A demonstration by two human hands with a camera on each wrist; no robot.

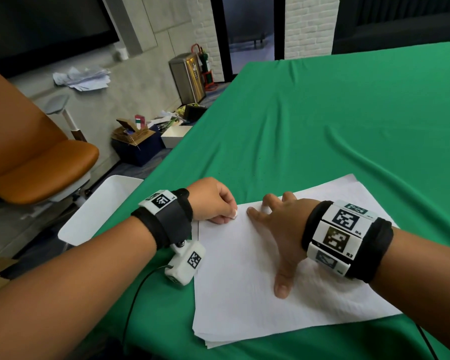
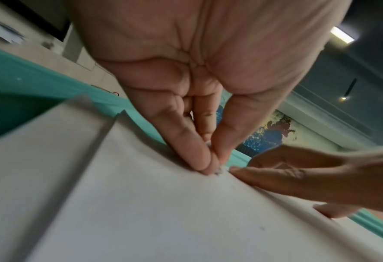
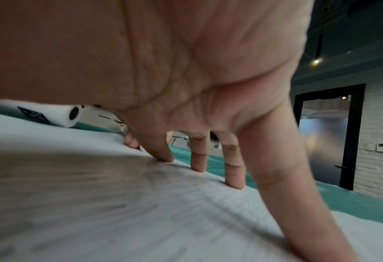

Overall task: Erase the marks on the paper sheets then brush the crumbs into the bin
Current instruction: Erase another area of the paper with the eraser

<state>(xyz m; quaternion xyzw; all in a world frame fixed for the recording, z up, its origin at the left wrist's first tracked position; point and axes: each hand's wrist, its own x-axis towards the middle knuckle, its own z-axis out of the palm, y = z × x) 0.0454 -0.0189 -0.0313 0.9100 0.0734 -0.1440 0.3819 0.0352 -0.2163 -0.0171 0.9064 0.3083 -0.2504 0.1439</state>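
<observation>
A stack of white paper sheets [image 1: 244, 281] lies on the green tablecloth near the table's front edge. My left hand [image 1: 216, 203] pinches a small white eraser [image 1: 235, 213] and holds its tip against the top sheet's far left corner. In the left wrist view the eraser [image 2: 219, 170] peeks out between thumb and fingers on the paper [image 2: 141, 203]. My right hand [image 1: 278, 229] lies spread flat on the top sheet, its fingertips [image 3: 163, 157] pressing the paper [image 3: 96, 195] just right of the eraser. No marks on the sheet are plain to see.
A white bin [image 1: 99, 211] stands beside the table's left edge, below the left wrist. An orange chair [image 1: 37, 165] is further left. Boxes and clutter [image 1: 140, 136] sit on the floor beyond. The green cloth [image 1: 322, 126] stretches away behind the sheets.
</observation>
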